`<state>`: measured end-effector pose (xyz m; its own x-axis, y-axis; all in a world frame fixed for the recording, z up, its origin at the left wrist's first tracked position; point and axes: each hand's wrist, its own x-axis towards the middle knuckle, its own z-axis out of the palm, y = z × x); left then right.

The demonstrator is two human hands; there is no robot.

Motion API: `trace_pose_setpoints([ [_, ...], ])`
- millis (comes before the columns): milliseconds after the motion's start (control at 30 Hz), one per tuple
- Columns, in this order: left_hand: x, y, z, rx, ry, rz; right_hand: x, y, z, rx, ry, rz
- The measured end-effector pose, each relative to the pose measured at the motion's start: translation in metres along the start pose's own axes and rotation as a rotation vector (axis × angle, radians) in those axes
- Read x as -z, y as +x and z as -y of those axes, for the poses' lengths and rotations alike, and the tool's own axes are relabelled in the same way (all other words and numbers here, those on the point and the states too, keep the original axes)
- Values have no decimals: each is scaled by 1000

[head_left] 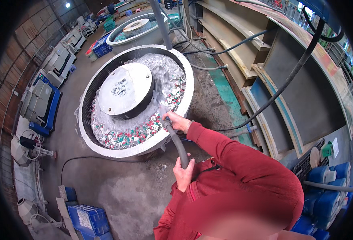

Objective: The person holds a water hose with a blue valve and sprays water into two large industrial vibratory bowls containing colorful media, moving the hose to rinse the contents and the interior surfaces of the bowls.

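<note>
The big round white vibratory tub (104, 146), filled with small red, green and white chips (142, 132) in foamy water, stands just ahead. Over its near rim runs a dark grey rubber hose (177, 143), likely bendy, heavy with water and slippery. The right hand (175, 120) is clenched near its nozzle end, the left hand (183, 173) lower down, a sound two-point hold.

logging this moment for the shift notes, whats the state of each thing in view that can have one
left hand: closed around the hose, lower down
right hand: closed on the hose near its end, at the tub rim
hose: held in both hands, spraying water into the tub
round tub: full of foamy water and small red, green and white pieces
centre dome: wet, a few pieces on top
blue crate: on the floor
</note>
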<state>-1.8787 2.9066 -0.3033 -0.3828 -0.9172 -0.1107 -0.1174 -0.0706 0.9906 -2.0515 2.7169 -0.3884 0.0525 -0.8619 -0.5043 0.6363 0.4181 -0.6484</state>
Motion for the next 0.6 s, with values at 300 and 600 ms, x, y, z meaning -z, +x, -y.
trace_pose_setpoints([
  [300, 55, -38, 9, -202, 12, -223, -122, 10, -32, 74, -154, 248],
  [600, 105, -75, 21, -188, -39, -286, -191, -26, -69, 74, -205, 247],
])
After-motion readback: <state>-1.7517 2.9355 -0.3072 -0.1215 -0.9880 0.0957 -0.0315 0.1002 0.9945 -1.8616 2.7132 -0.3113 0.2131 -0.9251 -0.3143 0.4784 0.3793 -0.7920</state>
